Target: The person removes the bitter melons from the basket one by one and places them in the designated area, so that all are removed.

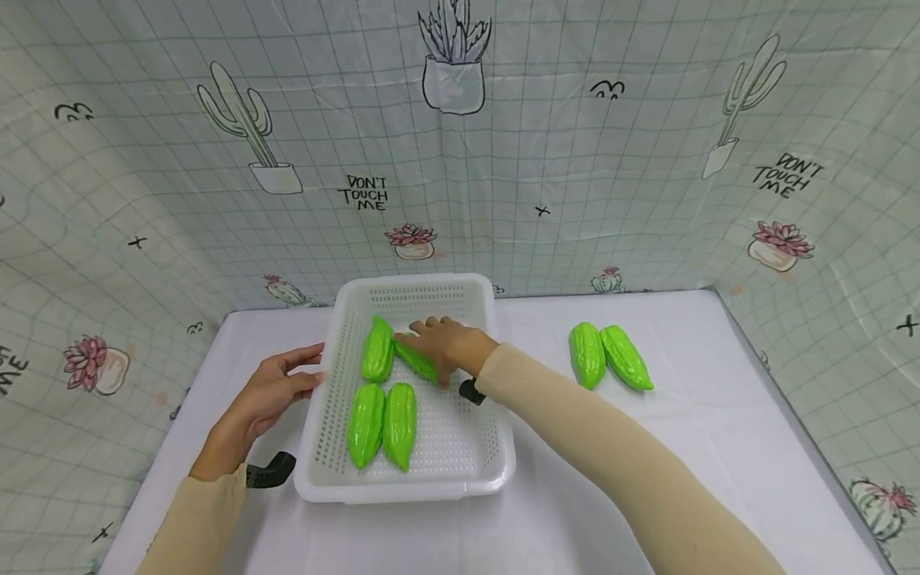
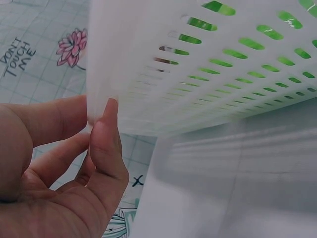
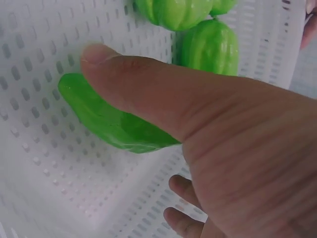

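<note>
A white perforated plastic basket (image 1: 470,447) stands on the table with several glossy green, ridged bitter melons in it. My left hand (image 1: 271,391) pinches the basket's left rim between thumb and fingers; the left wrist view shows the thumb (image 2: 105,144) against the outside of the rim. Inside the basket, my right hand (image 1: 449,347) grips a bitter melon (image 1: 415,359) lying tilted near the far side. Its thumb (image 3: 133,82) lies across that melon in the right wrist view, and the fingers' hold on the far side is partly hidden. One bitter melon (image 1: 377,351) sits just left of it.
Two bitter melons (image 1: 366,425) (image 1: 399,426) lie side by side in the near left of the basket. Another pair (image 1: 588,355) (image 1: 627,357) rests on the white table (image 1: 690,447) to the right. A patterned cloth (image 1: 503,160) hangs behind and beside the table.
</note>
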Action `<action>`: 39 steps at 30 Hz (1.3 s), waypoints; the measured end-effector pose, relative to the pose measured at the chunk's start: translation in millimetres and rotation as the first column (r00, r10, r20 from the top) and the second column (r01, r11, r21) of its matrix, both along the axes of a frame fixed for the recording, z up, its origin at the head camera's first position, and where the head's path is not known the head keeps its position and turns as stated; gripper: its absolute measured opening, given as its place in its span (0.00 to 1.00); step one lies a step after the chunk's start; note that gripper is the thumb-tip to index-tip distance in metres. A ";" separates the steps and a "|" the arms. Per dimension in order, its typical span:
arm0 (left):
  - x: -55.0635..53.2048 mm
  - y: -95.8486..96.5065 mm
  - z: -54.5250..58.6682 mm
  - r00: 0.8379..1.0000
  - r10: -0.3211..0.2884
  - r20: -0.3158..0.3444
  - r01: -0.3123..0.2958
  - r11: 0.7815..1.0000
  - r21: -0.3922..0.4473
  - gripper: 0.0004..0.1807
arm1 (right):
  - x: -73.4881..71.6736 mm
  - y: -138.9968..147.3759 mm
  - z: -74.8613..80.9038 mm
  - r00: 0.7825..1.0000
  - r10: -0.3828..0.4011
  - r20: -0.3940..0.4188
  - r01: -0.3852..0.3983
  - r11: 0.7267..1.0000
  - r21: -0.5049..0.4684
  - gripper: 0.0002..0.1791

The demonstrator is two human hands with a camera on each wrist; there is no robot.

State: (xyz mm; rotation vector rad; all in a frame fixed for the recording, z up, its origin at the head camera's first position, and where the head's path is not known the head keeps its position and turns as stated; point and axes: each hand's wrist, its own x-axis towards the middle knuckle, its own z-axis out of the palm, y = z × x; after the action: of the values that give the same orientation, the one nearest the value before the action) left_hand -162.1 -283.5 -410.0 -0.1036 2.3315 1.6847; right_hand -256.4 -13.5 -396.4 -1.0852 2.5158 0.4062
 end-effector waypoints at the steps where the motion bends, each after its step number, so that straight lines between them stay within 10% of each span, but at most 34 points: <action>1: 0.2 0.1 0.0 1.000 -0.002 -0.002 0.002 1.000 0.001 0.36 | -0.1 -0.5 -0.3 1.000 0.001 -0.001 -0.001 1.000 0.007 0.66; 39: 0.1 -1.2 -1.4 1.000 -0.011 0.005 0.011 0.999 0.043 0.37 | -1.9 -0.5 -11.1 0.998 0.041 -0.045 -0.040 0.999 0.030 0.69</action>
State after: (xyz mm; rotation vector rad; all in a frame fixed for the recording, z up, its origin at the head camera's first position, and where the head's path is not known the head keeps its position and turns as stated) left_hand -162.0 -284.7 -411.4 -0.0860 2.2863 1.7267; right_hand -258.3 -14.0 -407.5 -1.1295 2.5231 0.4827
